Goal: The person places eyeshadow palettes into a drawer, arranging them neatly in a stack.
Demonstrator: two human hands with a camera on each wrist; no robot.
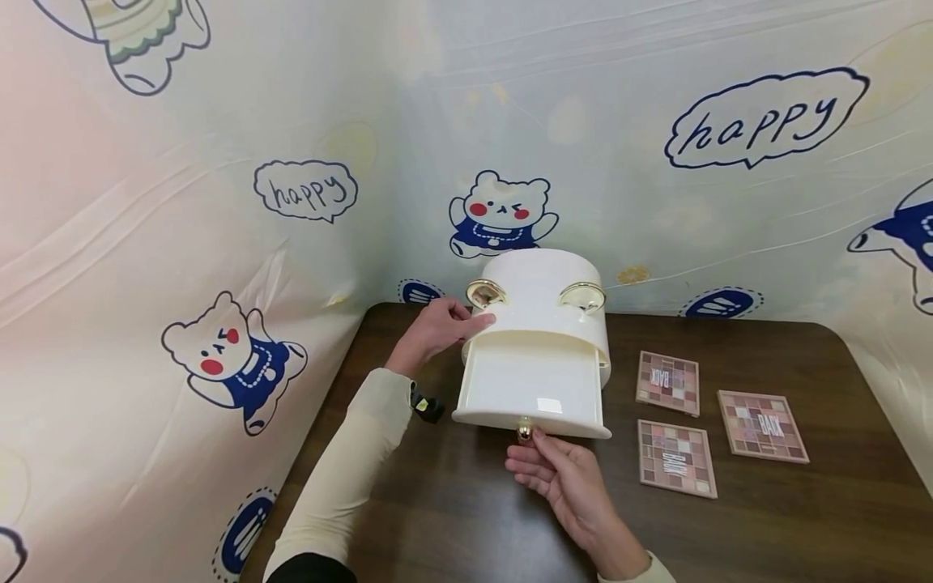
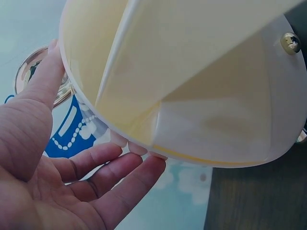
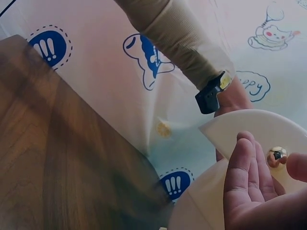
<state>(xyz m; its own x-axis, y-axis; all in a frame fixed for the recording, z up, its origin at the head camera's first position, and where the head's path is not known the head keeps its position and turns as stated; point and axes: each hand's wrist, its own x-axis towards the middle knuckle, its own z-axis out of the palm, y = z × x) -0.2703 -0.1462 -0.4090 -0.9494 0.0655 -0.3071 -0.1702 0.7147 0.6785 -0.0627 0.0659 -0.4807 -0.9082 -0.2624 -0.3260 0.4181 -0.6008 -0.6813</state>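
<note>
A white rounded case (image 1: 543, 279) stands at the back of the table, its drawer (image 1: 532, 376) pulled out toward the front. My left hand (image 1: 440, 328) grips the case's left side; in the left wrist view, the left hand (image 2: 72, 167) has its thumb and fingers spread against the curved edge. At the gold knob (image 1: 524, 430) on the drawer front is my right hand (image 1: 572, 486), its thumb tip against the knob. In the right wrist view, the right hand's fingers (image 3: 244, 172) extend beside the knob (image 3: 277, 157), with a gap between them. The drawer's inside shows only partly.
Three square palettes (image 1: 667, 382) (image 1: 676, 458) (image 1: 762, 426) lie on the brown table (image 1: 452, 510), right of the case. Two gold-rimmed openings (image 1: 485, 293) (image 1: 582, 297) are on the case's upper part. A printed curtain (image 1: 408, 105) hangs behind and to the left.
</note>
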